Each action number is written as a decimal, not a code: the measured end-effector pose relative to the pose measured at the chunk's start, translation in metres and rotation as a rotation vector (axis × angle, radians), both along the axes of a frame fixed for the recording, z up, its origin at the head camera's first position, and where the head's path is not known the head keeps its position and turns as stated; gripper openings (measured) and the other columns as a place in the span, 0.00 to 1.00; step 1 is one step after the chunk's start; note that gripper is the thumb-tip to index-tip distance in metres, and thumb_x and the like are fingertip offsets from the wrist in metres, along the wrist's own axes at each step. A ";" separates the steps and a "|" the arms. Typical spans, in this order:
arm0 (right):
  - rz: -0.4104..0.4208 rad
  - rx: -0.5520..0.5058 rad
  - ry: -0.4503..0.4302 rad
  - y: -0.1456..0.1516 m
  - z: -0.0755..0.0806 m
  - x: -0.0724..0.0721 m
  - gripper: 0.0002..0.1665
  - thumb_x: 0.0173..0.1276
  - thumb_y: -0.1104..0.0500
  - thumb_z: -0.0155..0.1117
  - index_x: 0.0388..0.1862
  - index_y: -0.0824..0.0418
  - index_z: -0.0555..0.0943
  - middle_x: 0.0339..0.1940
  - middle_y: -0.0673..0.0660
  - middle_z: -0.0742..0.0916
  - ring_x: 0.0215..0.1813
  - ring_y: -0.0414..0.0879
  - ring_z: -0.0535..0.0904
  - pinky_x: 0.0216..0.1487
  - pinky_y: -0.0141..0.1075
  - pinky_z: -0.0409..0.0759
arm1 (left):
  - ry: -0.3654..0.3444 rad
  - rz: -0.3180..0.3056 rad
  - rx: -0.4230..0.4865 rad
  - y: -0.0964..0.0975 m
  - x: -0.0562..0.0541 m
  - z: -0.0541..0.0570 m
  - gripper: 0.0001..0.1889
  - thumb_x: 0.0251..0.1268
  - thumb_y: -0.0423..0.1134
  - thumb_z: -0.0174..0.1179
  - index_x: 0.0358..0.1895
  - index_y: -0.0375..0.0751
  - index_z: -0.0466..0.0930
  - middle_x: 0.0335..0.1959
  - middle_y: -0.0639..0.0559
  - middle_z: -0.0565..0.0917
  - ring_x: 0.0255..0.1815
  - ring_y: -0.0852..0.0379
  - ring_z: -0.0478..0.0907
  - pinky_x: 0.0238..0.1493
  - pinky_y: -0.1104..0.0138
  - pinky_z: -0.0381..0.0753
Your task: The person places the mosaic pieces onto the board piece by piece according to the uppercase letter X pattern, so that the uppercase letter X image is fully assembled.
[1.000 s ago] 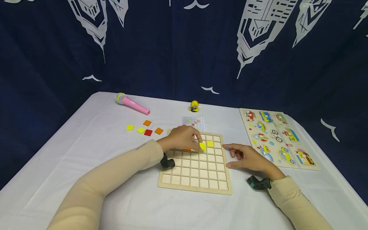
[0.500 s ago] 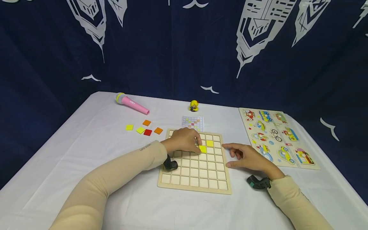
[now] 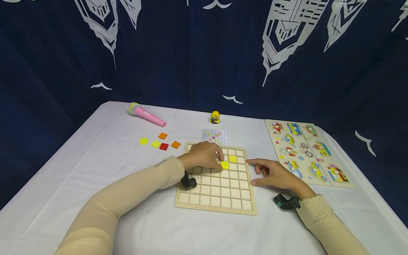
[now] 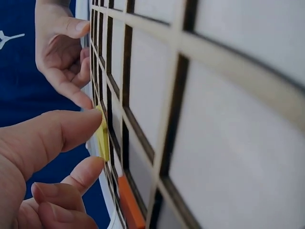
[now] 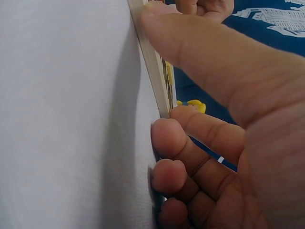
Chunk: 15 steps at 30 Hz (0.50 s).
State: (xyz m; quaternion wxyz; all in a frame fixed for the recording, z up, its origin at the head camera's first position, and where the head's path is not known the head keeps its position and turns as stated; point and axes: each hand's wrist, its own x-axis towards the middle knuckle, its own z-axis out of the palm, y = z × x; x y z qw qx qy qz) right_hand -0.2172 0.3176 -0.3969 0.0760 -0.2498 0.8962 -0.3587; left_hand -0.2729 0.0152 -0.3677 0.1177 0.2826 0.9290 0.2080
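A wooden grid board (image 3: pixel 215 191) lies flat in front of me. My left hand (image 3: pixel 204 156) is over its upper part, thumb and a fingertip pinching a yellow square tile (image 3: pixel 224 165) at one of the cells. The left wrist view shows the thumb and finger at opposite ends of that yellow tile (image 4: pixel 102 133). An orange tile (image 4: pixel 131 202) sits in the grid beneath the hand, hidden in the head view. Another yellow tile (image 3: pixel 232 159) lies one cell up and right. My right hand (image 3: pixel 274 173) touches the board's right edge with thumb and index fingertips.
Several loose yellow, orange and red tiles (image 3: pixel 164 147) lie left of the board. Behind it are a printed grid card (image 3: pixel 213 136) and a small yellow-haired figurine (image 3: pixel 215 117). A pink toy microphone (image 3: pixel 148 115) lies back left; a vehicle picture puzzle (image 3: pixel 307 152) lies right.
Over the last second my left hand has lowered the yellow tile from a tilt to flat at a grid cell. The right hand has stayed at the board's edge.
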 end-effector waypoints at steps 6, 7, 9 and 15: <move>0.004 -0.001 0.003 0.000 0.000 0.000 0.40 0.63 0.60 0.85 0.70 0.73 0.79 0.37 0.51 0.78 0.34 0.41 0.70 0.36 0.34 0.70 | -0.010 0.006 0.054 -0.009 -0.002 0.002 0.11 0.62 0.50 0.79 0.45 0.58 0.92 0.46 0.56 0.88 0.41 0.58 0.80 0.37 0.61 0.78; 0.006 0.000 0.005 0.000 0.000 0.000 0.40 0.63 0.60 0.85 0.70 0.73 0.79 0.37 0.51 0.78 0.34 0.41 0.70 0.36 0.34 0.70 | -0.019 0.004 0.065 -0.011 -0.003 0.002 0.10 0.63 0.50 0.78 0.46 0.58 0.92 0.42 0.56 0.88 0.39 0.58 0.80 0.37 0.61 0.77; 0.011 0.002 0.010 0.001 0.000 0.000 0.40 0.63 0.60 0.85 0.70 0.73 0.79 0.37 0.51 0.78 0.34 0.41 0.70 0.36 0.34 0.70 | -0.032 -0.005 0.087 -0.016 -0.004 0.004 0.11 0.65 0.51 0.77 0.47 0.57 0.92 0.33 0.57 0.85 0.35 0.59 0.78 0.35 0.63 0.74; 0.018 0.003 0.015 0.000 0.000 0.000 0.40 0.63 0.61 0.85 0.70 0.73 0.79 0.37 0.51 0.78 0.33 0.41 0.70 0.36 0.34 0.70 | -0.057 -0.125 0.168 -0.038 -0.004 0.007 0.14 0.68 0.49 0.75 0.52 0.51 0.91 0.19 0.60 0.73 0.23 0.63 0.69 0.28 0.68 0.65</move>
